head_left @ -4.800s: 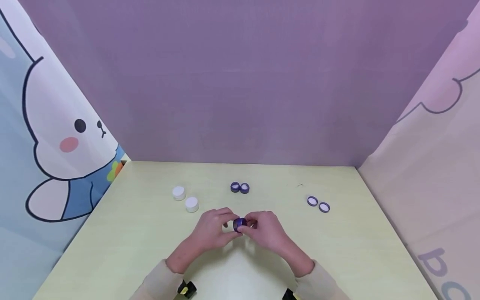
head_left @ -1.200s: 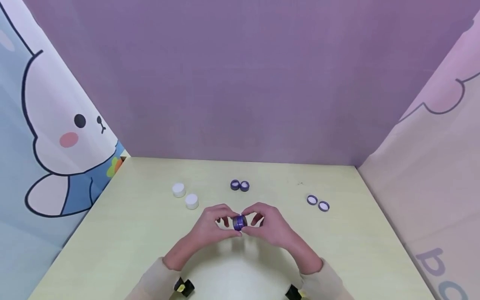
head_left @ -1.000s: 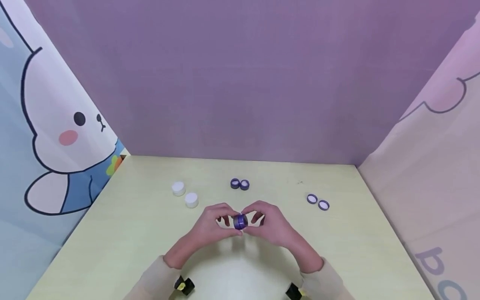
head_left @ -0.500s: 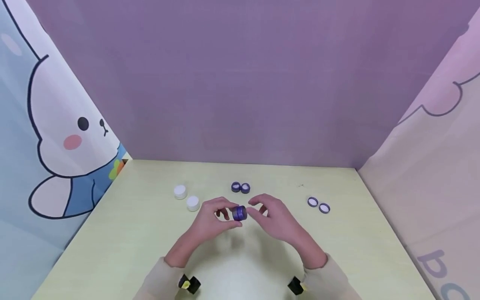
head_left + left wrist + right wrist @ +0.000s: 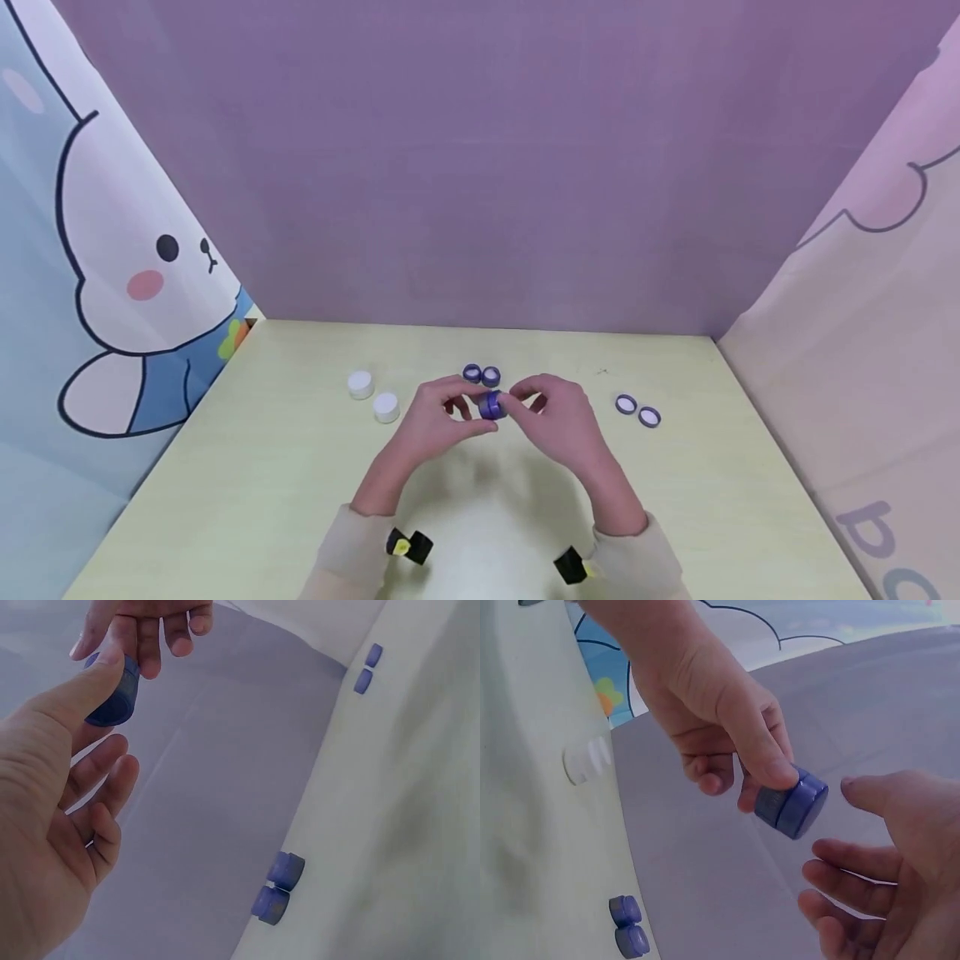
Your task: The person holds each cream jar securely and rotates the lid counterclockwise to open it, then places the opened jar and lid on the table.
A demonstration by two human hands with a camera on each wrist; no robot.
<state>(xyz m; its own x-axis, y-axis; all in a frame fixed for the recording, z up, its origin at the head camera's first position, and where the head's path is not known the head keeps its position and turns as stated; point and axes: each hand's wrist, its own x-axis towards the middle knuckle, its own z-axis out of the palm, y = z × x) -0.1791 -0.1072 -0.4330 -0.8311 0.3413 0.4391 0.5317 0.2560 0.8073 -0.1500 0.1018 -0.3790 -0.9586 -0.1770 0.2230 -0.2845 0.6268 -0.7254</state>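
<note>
My left hand (image 5: 437, 421) pinches a small purple jar (image 5: 491, 406) between thumb and fingers, above the table. In the right wrist view, the jar (image 5: 791, 804) lies sideways, its dark body in the left fingers and its shinier purple lid facing right. My right hand (image 5: 558, 419) is beside the lid, thumb and fingers loosely bent. A gap shows between the right thumb (image 5: 866, 793) and the lid in the right wrist view, and nothing is in that hand. Just behind the held jar stand two small purple jars (image 5: 491, 377), side by side.
Two white round containers (image 5: 386, 407) stand on the table (image 5: 300, 483) to the left. Two purple rings with white centres, like upturned lids (image 5: 649, 417), lie at the right. A purple panel (image 5: 480, 208) rises at the back, with printed cloths on both sides.
Both hands pinched the jar about a second ago. The right hand has since released it. The left hand has carried the jar forward and slightly right, towards the two purple jars.
</note>
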